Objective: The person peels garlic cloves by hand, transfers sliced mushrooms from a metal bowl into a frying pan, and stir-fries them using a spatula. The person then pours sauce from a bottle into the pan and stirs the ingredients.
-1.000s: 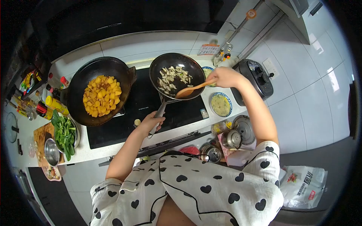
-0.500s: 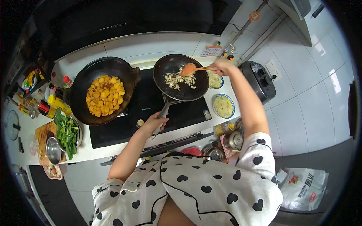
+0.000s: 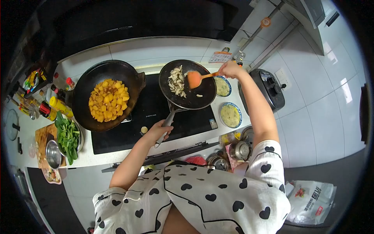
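My left hand (image 3: pixel 158 131) is wrapped round the grey handle of a black frying pan (image 3: pixel 198 100) on the right side of the cooktop. In my right hand (image 3: pixel 230 70) is the wooden handle of an orange spatula (image 3: pixel 194 79), its blade inside the pan. Pale chopped pieces that look like mushrooms (image 3: pixel 177 82) are gathered in the pan's left half, with a small piece apart at the lower right. To the left, a large black wok (image 3: pixel 82 93) holds yellow chunks in sauce, perhaps potatoes (image 3: pixel 110 99).
Two patterned bowls of pale green food (image 3: pixel 230 115) stand right of the black cooktop (image 3: pixel 171 134), near a dark countertop appliance (image 3: pixel 267 90). Leafy greens (image 3: pixel 67 136), a metal bowl (image 3: pixel 53 154), a cutting board (image 3: pixel 41 136) and several seasoning bottles (image 3: pixel 60 106) are at left.
The spatula blade has turned and moved slightly down within the pan. The pale pieces, spread across the middle before, are now bunched at the left. My left hand keeps its grip.
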Motion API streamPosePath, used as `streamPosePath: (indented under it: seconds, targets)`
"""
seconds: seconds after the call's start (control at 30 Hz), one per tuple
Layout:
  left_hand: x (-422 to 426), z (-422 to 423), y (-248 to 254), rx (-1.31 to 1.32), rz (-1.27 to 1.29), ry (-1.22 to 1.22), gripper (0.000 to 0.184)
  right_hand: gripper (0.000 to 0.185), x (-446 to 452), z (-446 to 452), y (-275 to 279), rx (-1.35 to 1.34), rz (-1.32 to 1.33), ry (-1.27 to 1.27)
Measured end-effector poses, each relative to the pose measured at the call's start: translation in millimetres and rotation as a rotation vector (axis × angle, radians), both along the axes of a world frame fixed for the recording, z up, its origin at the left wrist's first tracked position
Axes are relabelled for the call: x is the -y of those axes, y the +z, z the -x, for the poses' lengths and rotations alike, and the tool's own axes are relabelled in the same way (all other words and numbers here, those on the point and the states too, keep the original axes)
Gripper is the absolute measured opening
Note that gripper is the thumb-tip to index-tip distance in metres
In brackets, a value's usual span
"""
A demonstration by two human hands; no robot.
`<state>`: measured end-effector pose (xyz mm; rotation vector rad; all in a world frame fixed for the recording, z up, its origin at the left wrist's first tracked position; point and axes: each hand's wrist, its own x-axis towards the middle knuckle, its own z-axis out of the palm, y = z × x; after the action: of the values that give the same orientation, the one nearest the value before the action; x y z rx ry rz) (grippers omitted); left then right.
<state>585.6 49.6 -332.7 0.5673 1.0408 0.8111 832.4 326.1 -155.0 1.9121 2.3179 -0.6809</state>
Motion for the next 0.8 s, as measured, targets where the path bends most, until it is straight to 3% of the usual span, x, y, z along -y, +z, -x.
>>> streamPosePath:
  seconds: [0.1, 0.13, 0.23, 0.27, 0.4, 0.5, 0.67, 0.8]
  targets:
    - [0, -1, -3, 0.028, -0.006, 0.001, 0.039, 0.015, -8, 13, -8, 0.123, -0.186, 0.088]
    - [0, -1, -3, 0.035, -0.010, 0.002, 0.039, 0.020, -14, 20, -20, 0.054, -0.159, -0.001]
    - [1, 0, 0, 0.026, -0.013, -0.001, 0.039, 0.023, -7, 36, -39, -0.072, -0.256, 0.298]
    - [1, 0, 0, 0.025, -0.022, 0.001, 0.038, 0.024, -2, 44, -38, -0.018, -0.209, 0.295]
    - [3, -1, 0, -0.007, -0.037, 0.007, 0.036, 0.033, 20, 61, 8, 0.173, -0.274, 0.383]
    - [1, -1, -3, -0.009, -0.019, -0.005, 0.036, 0.027, 32, 65, 4, 0.225, -0.466, 0.447]
    - [1, -1, -1, -0.023, -0.003, 0.003, 0.037, 0.032, 52, 52, -23, 0.234, -0.465, 0.607]
    - [0, -2, 4, -0.027, 0.005, -0.003, 0.040, 0.031, 92, 27, 26, 0.316, -0.456, 0.570]
